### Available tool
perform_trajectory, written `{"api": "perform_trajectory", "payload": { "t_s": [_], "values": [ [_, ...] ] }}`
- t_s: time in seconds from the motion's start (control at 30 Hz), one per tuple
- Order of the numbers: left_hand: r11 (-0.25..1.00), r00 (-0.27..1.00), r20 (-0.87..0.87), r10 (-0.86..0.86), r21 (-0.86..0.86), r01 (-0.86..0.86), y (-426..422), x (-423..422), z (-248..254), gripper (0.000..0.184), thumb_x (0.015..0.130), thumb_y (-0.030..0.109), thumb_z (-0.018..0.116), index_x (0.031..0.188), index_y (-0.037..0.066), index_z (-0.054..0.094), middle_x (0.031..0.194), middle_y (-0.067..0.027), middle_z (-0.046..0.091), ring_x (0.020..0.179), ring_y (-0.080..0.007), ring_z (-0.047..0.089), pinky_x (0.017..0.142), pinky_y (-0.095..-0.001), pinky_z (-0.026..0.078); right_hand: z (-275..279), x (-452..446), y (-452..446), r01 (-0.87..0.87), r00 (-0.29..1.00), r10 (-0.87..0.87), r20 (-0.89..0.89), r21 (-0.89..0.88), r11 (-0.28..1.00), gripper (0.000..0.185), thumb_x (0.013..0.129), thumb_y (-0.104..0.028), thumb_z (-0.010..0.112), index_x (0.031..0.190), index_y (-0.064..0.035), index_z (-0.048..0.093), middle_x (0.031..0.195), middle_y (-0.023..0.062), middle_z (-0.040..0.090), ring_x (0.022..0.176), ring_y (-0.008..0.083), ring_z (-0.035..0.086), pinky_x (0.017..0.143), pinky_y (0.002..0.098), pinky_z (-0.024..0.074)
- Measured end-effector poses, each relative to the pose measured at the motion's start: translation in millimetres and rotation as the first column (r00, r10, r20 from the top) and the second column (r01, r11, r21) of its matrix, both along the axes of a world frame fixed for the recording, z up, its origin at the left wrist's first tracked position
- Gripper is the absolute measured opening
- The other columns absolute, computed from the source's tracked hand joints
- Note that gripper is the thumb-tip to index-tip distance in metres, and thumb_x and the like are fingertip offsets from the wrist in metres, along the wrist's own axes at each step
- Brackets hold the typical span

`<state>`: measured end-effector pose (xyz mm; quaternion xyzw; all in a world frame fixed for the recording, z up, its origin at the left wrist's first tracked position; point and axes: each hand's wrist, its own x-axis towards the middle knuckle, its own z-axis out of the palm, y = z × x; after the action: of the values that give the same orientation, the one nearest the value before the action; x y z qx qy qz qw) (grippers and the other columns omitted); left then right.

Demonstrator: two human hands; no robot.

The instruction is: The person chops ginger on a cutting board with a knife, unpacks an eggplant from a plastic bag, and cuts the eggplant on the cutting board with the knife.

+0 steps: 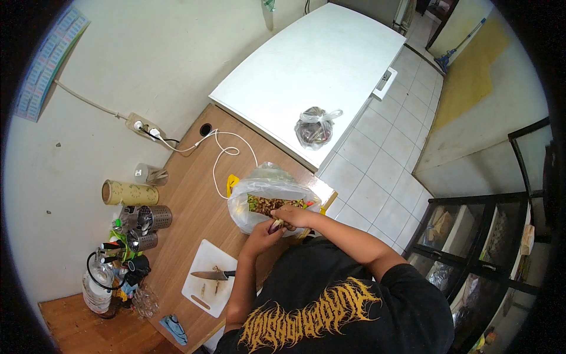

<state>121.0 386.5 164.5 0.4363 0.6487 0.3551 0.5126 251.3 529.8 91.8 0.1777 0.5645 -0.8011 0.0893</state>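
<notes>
My left hand (264, 237) is closed around a small purplish shallot-like piece (275, 226) near the front of an open plastic bag (240, 206). Pressed against it, my right hand (290, 216) has its fingers closed at the same piece; whether it grips anything else is hidden. Brown and green bits (259, 204) fill the bag's mouth just beyond my hands. Left of my left forearm lies a white cutting board (202, 261), with a dark-handled knife (209, 275) and small peel scraps on it.
A tied plastic bag (315, 128) sits on the white freezer lid (295, 65). A white cable (227, 151) crosses the wooden table (194, 194). Metal utensil holders (158, 217), a jar (150, 174) and stacked dishes (97, 289) line the wall; a blue cloth (174, 329) lies at the near edge.
</notes>
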Motion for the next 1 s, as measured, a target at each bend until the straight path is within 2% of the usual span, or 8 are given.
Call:
{"api": "perform_trajectory", "payload": {
  "t_s": [0.3, 0.4, 0.5, 0.57, 0.6, 0.67, 0.87, 1.0],
  "values": [
    [0.976, 0.886, 0.408, 0.219, -0.09, -0.2, -7, 2, -12, 0.021, 0.097, 0.024, 0.067, 0.085, 0.01, 0.057, 0.067, 0.0014, 0.057, 0.054, -0.008, 0.051, 0.048, -0.0245, 0.036, 14, -2, -4, 0.09, 0.996, -0.088, 0.019, -0.308, 0.947, 0.046, 0.106, -0.043, 0.046, 0.075, -0.0104, 0.057, 0.055, -0.0057, 0.035, 0.045, 0.0078, 0.029, 0.043, 0.0266, 0.0218],
    [0.954, 0.841, 0.451, 0.3, -0.119, -0.276, -6, 4, -12, 0.019, 0.096, 0.021, 0.067, 0.086, 0.009, 0.055, 0.066, -0.0006, 0.057, 0.054, -0.0105, 0.053, 0.049, -0.0246, 0.039, 12, -6, 2, 0.194, 0.98, -0.189, 0.056, -0.097, 0.976, 0.045, 0.107, -0.043, 0.044, 0.085, -0.0075, 0.061, 0.056, -0.0032, 0.039, 0.046, 0.0102, 0.033, 0.045, 0.0291, 0.0265],
    [0.942, 0.787, 0.528, 0.318, -0.083, -0.325, -11, 0, -32, 0.021, 0.099, 0.026, 0.06, 0.089, 0.008, 0.055, 0.07, -0.0057, 0.058, 0.052, -0.015, 0.056, 0.048, -0.0273, 0.045, 7, -6, 5, 0.251, 0.964, -0.263, 0.02, 0.239, 0.938, 0.047, 0.107, -0.044, 0.043, 0.098, -0.0029, 0.064, 0.068, 0.006, 0.055, 0.06, 0.0195, 0.052, 0.058, 0.0346, 0.0433],
    [0.918, 0.612, 0.742, 0.274, -0.013, -0.396, -17, -1, -42, 0.029, 0.101, 0.037, 0.049, 0.095, 0.009, 0.052, 0.077, -0.012, 0.06, 0.051, -0.0214, 0.059, 0.047, -0.0328, 0.051, -7, -6, 4, 0.251, 0.968, -0.227, -0.108, 0.483, 0.839, 0.045, 0.105, -0.039, 0.045, 0.118, 0.001, 0.062, 0.103, 0.0195, 0.067, 0.098, 0.0308, 0.063, 0.091, 0.0391, 0.0484],
    [0.918, 0.612, 0.742, 0.275, -0.014, -0.396, -20, -1, -45, 0.029, 0.101, 0.037, 0.049, 0.095, 0.009, 0.052, 0.077, -0.012, 0.06, 0.051, -0.0214, 0.059, 0.047, -0.0328, 0.051, -1, -6, 3, 0.251, 0.968, -0.227, -0.108, 0.482, 0.84, 0.045, 0.105, -0.039, 0.045, 0.118, 0.001, 0.062, 0.103, 0.0195, 0.067, 0.098, 0.0308, 0.063, 0.091, 0.0391, 0.0484],
    [0.871, 0.491, 0.785, 0.378, -0.122, -0.475, -24, 1, -51, 0.035, 0.102, 0.044, 0.039, 0.1, 0.011, 0.049, 0.081, -0.0149, 0.06, 0.051, -0.0251, 0.06, 0.044, -0.0364, 0.051, 12, -4, -2, 0.215, 0.976, -0.193, -0.097, 0.526, 0.823, 0.047, 0.103, -0.033, 0.048, 0.135, 0.0007, 0.054, 0.133, 0.0272, 0.057, 0.128, 0.0378, 0.053, 0.111, 0.0423, 0.0376],
    [0.839, 0.446, 0.789, 0.423, -0.154, -0.522, -23, 8, -43, 0.025, 0.102, 0.039, 0.038, 0.102, 0.014, 0.044, 0.082, -0.0129, 0.057, 0.051, -0.0255, 0.059, 0.044, -0.0367, 0.051, -13, -10, -20, 0.279, 0.959, -0.167, -0.228, 0.666, 0.692, 0.055, 0.099, -0.023, 0.056, 0.147, -0.0005, 0.041, 0.141, 0.0284, 0.051, 0.134, 0.0426, 0.048, 0.114, 0.0445, 0.0345],
    [0.827, 0.499, 0.731, 0.465, -0.158, -0.539, -18, 12, -36, 0.02, 0.102, 0.032, 0.039, 0.103, 0.013, 0.042, 0.084, -0.0117, 0.056, 0.054, -0.0235, 0.06, 0.045, -0.035, 0.052, 13, -3, -18, 0.282, 0.959, -0.173, -0.222, 0.75, 0.598, 0.051, 0.097, -0.021, 0.06, 0.143, -0.0022, 0.049, 0.137, 0.0258, 0.056, 0.131, 0.0402, 0.05, 0.113, 0.0444, 0.0369]
  ]
}}
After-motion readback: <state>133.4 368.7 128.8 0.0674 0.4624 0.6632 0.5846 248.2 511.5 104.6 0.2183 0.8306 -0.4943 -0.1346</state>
